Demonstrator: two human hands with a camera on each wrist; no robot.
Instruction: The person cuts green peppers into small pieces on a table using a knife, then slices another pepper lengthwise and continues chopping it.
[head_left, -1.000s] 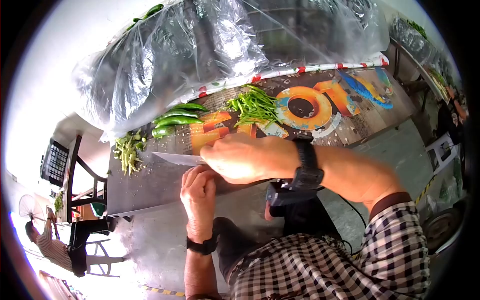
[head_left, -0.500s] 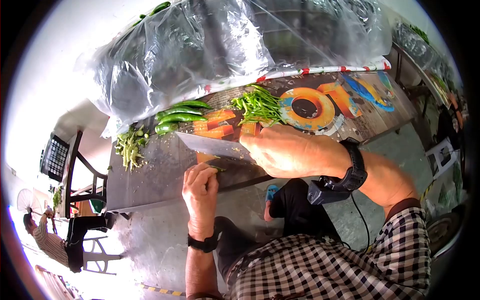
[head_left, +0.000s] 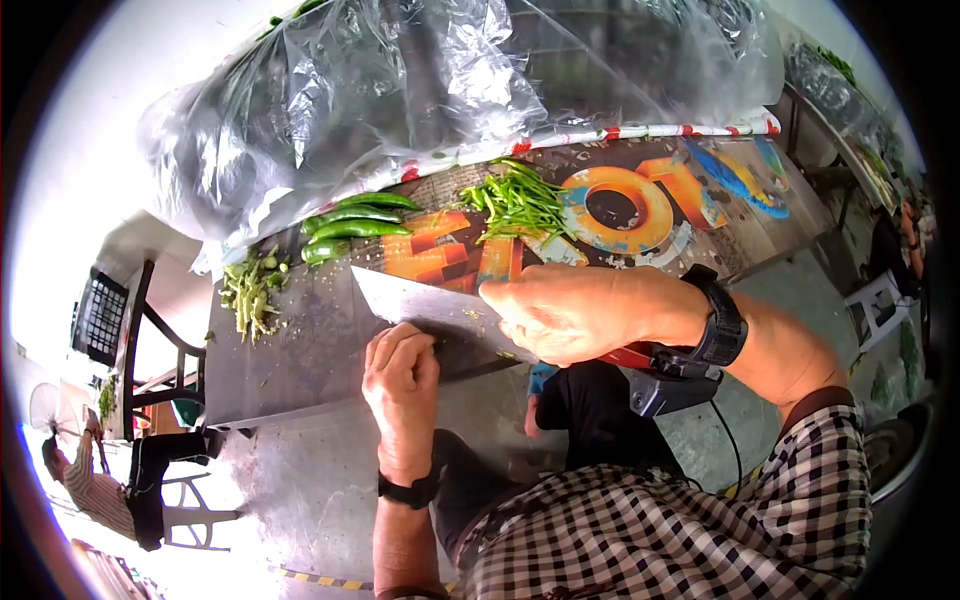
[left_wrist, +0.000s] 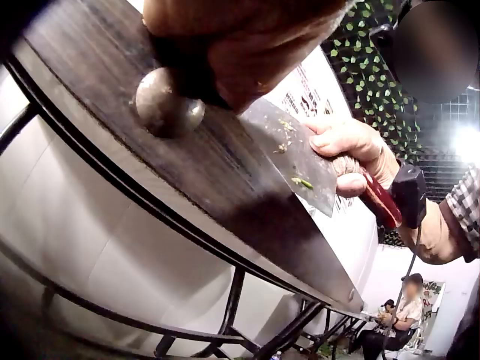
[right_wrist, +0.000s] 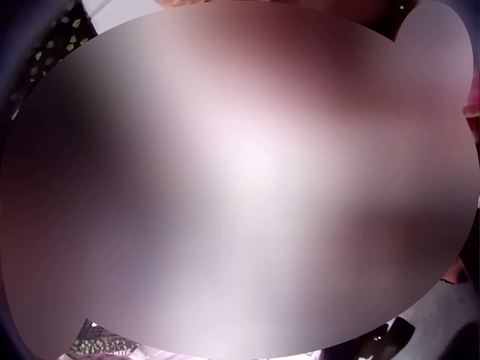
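Note:
My right hand (head_left: pixel 570 310) grips a cleaver (head_left: pixel 420 302) with its thumb and finger against the wide blade. In the left wrist view the red handle (left_wrist: pixel 384 202) shows below the palm, and green bits cling to the blade. My left hand (head_left: pixel 402 375) sits with curled fingers at the table's near edge, knuckles right by the blade. The green pepper piece at its fingertips is hidden now. A round shiny grey thing (left_wrist: pixel 166 103) shows under that hand. Farther back lie whole green peppers (head_left: pixel 355 229) and a pile of green pepper strips (head_left: pixel 515 202).
Pale green trimmings (head_left: pixel 252 295) lie at the left of the table (head_left: pixel 310 365). Clear plastic sheeting (head_left: pixel 400 100) covers the back. A person (head_left: pixel 105 490) sits at the far left, and a white stool (head_left: pixel 885 310) stands at the right. The right wrist view is mostly blurred.
My right hand and the cleaver have moved right, away from over the left hand. A green piece showed at the left fingertips half a second ago, then went out of sight.

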